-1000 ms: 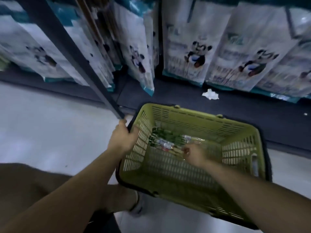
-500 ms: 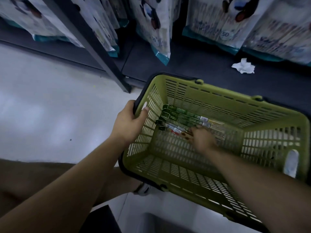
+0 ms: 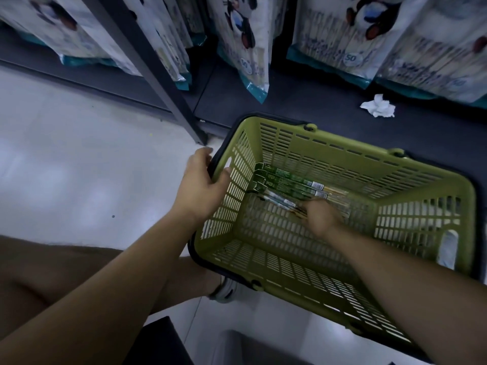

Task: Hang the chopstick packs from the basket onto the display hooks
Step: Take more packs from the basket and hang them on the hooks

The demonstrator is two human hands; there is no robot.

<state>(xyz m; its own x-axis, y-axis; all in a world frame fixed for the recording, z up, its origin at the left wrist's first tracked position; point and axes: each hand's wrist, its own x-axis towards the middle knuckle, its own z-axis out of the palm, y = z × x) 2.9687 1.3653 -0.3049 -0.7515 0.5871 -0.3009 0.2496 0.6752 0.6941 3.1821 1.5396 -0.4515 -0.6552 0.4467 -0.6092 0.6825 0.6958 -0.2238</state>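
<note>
Head camera gives me a steep look down onto a green basket (image 3: 329, 154) at the foot of the display, with pale floor (image 3: 79, 167) to its left and the dark base shelf (image 3: 303, 106) behind its far wall. I see the left hand (image 3: 203, 185) clamped on the basket's left end. Its thumb hooks over the inside of the slotted wall, its fingers wrap the dark rim on the outside, and the forearm runs straight in from the lower left. The right hand (image 3: 320, 216) is down inside the basket. Its arm reaches in over the near wall from the lower right, with the back of the hand up and the knuckles aimed at the far left corner. Its fingers sit at the near ends of the chopstick packs (image 3: 287, 184), but they are smeared and tucked under the hand, so I cannot tell whether they pinch a pack or only touch it.

The packs lie flat on the basket floor toward the far left corner, side by side and roughly parallel, running from the left wall toward the middle. Those I can read are long, narrow and green, each with a small white label patch near its right end. A paler one lies nearest the right hand.

Above, white panda-print bags (image 3: 247, 48) hang in rows. A grey upright post (image 3: 147, 64) slants down to the floor just left of the basket, and a crumpled white tissue (image 3: 378, 109) lies on the base shelf
</note>
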